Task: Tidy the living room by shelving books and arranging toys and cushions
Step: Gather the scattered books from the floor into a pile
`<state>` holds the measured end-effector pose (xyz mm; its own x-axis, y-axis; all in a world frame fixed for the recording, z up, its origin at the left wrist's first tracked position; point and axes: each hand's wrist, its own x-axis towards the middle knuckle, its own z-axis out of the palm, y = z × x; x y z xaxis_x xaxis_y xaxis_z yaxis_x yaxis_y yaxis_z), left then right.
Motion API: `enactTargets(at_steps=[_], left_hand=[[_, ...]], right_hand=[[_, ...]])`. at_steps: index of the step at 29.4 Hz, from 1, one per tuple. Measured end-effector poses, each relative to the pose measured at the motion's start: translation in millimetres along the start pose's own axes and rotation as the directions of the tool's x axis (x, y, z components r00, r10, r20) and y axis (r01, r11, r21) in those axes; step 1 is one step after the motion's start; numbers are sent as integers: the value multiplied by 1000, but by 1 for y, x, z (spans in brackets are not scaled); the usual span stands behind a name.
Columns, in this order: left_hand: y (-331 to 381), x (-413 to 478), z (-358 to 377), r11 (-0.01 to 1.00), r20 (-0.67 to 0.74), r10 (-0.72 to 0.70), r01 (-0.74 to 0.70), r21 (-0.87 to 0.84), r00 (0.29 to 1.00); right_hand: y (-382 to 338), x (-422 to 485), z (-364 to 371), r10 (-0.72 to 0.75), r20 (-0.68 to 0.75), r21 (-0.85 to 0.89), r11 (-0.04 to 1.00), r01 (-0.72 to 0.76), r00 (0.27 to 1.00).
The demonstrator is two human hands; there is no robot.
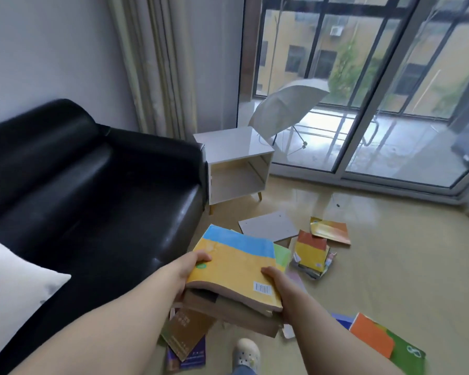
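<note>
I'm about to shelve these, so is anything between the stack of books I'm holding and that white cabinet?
Nothing visible blocks the open front of the white cabinet. A grey board and loose books lie on the floor between it and the stack of books.

One black sofa (92,185), one white cushion (14,280), one white side table (233,147), one white umbrella (287,104), one white clog (245,353), one grey board (268,226). Two hands: left hand (192,269), right hand (278,284). One stack of books (233,266) in hand, at least three deep. Loose floor books (331,230): eight or so, exact count unclear.
</note>
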<state>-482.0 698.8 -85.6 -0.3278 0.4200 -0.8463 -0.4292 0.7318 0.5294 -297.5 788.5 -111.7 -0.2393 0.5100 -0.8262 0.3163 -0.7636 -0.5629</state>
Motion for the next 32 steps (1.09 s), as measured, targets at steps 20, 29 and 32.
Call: enactTargets(at_steps=[20,29,32], left_hand=[[397,235,27,980,68,163,-154,-127,984],[615,432,-29,984,-19,98,-100,-145,995],[640,466,-47,982,0,75,-74,-174,997]], right_hand=[[-391,264,42,-127,-5,52,991,127,992],[-593,453,146,-138,-154,67,986,150,978],[-630,476,171,-159,-133,39,985,165,978]])
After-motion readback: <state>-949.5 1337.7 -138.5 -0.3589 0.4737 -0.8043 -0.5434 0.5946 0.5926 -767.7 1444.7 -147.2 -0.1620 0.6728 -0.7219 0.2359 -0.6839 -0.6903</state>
